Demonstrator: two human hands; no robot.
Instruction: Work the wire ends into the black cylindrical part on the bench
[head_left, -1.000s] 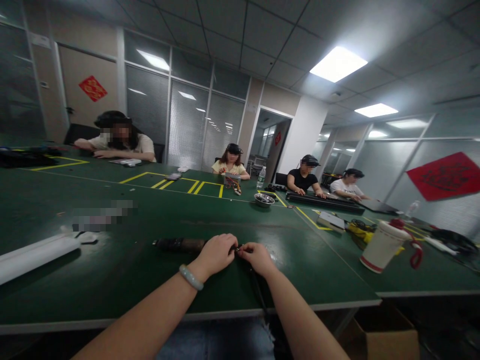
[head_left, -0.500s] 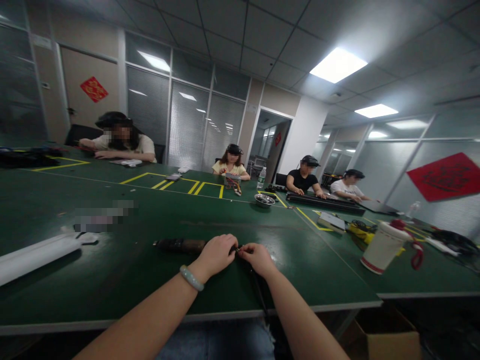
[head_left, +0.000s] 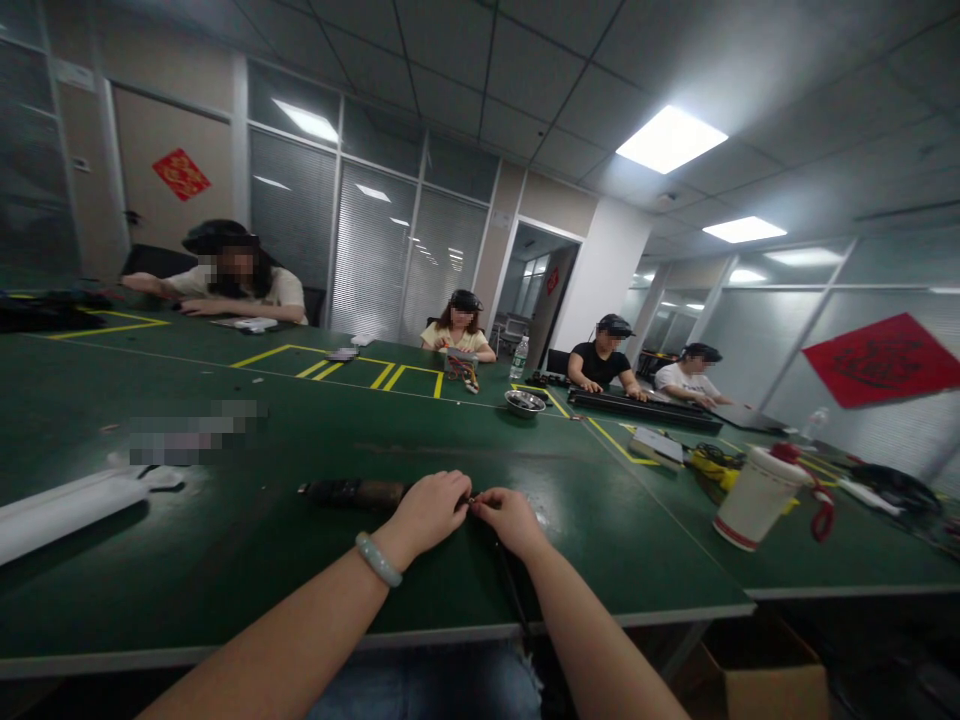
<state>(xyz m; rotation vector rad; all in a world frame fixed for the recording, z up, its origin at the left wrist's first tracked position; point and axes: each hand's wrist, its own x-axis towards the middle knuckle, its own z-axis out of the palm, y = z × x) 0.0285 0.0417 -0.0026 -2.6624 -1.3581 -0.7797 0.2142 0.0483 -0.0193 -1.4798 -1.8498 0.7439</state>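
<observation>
A dark brown and black electric screwdriver (head_left: 358, 494) lies on the green table, its metal tip pointing left. My left hand (head_left: 435, 512), a greenish bangle on its wrist, is closed around the tool's right end. My right hand (head_left: 511, 520) meets it there, thumb and fingers pinched at a tiny part whose kind I cannot make out. A black cable (head_left: 512, 585) runs from beneath the right hand down over the table's front edge. The fingers hide the spot where cable and tool come together.
A long white object (head_left: 67, 510) lies at left. Across the green table (head_left: 247, 560) stand a metal bowl (head_left: 524, 404), a water bottle (head_left: 519, 357) and a white cup (head_left: 757, 495) with red trim. Several people work along the far side. Below right is a cardboard box (head_left: 765, 690).
The view has shifted slightly. Both hands stay together at the screwdriver's right end, with only small finger movement. The person at far left has moved an arm outward.
</observation>
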